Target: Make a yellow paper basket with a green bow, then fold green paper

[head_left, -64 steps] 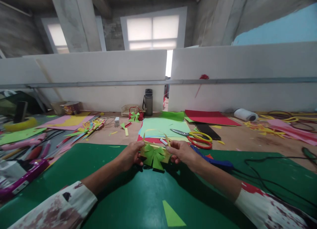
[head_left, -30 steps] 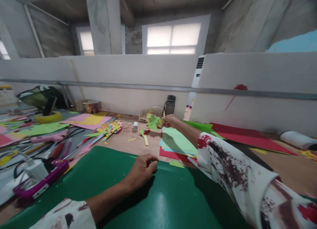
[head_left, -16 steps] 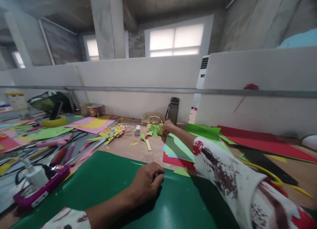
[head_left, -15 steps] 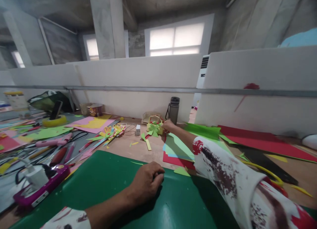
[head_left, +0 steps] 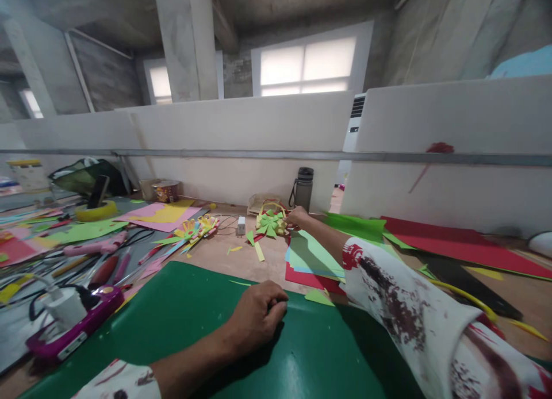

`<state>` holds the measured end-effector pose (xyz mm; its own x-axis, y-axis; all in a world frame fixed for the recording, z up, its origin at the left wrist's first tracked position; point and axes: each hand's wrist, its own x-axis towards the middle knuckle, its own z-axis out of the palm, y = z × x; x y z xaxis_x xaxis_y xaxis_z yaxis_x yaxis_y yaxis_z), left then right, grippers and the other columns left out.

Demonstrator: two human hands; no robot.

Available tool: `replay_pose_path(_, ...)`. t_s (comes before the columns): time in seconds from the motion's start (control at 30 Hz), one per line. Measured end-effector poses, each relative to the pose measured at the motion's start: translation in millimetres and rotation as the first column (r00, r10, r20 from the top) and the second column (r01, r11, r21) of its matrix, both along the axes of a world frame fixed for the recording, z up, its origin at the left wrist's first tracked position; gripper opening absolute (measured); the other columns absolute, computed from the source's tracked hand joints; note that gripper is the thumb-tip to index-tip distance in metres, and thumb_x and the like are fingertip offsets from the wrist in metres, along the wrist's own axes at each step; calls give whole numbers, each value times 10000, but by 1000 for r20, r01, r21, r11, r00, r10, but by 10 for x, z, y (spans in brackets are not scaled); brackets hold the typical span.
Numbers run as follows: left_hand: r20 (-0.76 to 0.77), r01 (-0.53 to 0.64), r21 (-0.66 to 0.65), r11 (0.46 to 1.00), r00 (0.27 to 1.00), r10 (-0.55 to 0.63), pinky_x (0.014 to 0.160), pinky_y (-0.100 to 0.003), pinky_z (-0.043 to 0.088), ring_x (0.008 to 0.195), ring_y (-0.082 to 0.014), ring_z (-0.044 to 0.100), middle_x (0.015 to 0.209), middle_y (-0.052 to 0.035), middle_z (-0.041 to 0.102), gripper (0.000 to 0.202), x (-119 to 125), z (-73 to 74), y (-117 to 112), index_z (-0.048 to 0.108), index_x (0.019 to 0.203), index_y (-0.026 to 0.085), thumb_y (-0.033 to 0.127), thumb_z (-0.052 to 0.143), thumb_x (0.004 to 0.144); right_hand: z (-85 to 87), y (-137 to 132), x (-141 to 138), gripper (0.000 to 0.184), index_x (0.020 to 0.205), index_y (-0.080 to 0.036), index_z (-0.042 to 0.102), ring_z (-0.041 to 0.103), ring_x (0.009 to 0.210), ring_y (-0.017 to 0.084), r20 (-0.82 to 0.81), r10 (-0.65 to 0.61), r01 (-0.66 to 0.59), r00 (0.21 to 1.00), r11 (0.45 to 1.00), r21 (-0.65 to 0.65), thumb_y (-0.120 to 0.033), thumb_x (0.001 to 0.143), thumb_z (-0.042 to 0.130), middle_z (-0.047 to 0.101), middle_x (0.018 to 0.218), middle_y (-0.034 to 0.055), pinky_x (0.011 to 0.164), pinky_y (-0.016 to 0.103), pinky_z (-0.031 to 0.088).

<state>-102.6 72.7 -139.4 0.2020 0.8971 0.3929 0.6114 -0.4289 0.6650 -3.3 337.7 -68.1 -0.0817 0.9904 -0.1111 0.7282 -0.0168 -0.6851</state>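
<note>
My left hand (head_left: 260, 313) rests on a green mat (head_left: 185, 301), its fingers curled in with nothing visible in them. My right hand (head_left: 297, 216) reaches to the back of the table, where its outstretched fingertips are at the right side of a small paper basket (head_left: 271, 222). Whether they touch it is too small to see. A light green paper flower sits on the basket's front, under a yellow handle. Right behind is a dark water bottle (head_left: 303, 189). Below my right wrist lie stacked light green sheets (head_left: 311, 252) over red paper.
Left of the basket are a white charger plug (head_left: 241, 225) and yellow paper flowers (head_left: 196, 231). A pink glue gun (head_left: 95, 247), tools, cables and a purple power strip (head_left: 75, 324) crowd the left side. Red sheets (head_left: 457, 244) lie at right, before a white partition (head_left: 224, 126).
My right hand and forearm have shifted slightly right. The basket's flower now faces me more squarely. My left hand stays on the mat.
</note>
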Motion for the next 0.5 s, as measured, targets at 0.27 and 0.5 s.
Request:
replay_pose_path(0.27, -61, -11, 20, 1000, 998, 12, 682, -225, 441, 706, -137, 589, 801, -40, 656, 160, -9, 51, -24, 652, 814, 149, 140, 493, 816, 337, -363, 238, 328, 1191, -166, 544, 599, 986, 210, 256, 177, -173, 950, 984, -41, -324, 903, 556, 575, 1188, 86, 817, 419, 515)
replay_pose_path(0.5, -205, 78, 110, 991, 977, -54, 791, -249, 462, 843, -165, 612, 931, -78, 662, 169, -71, 42, -39, 649, 874, 150, 183, 485, 850, 568, -1284, 695, 302, 1135, -150, 575, 612, 937, 202, 426, 403, -452, 810, 892, 16, -336, 898, 562, 604, 1126, 70, 789, 395, 520)
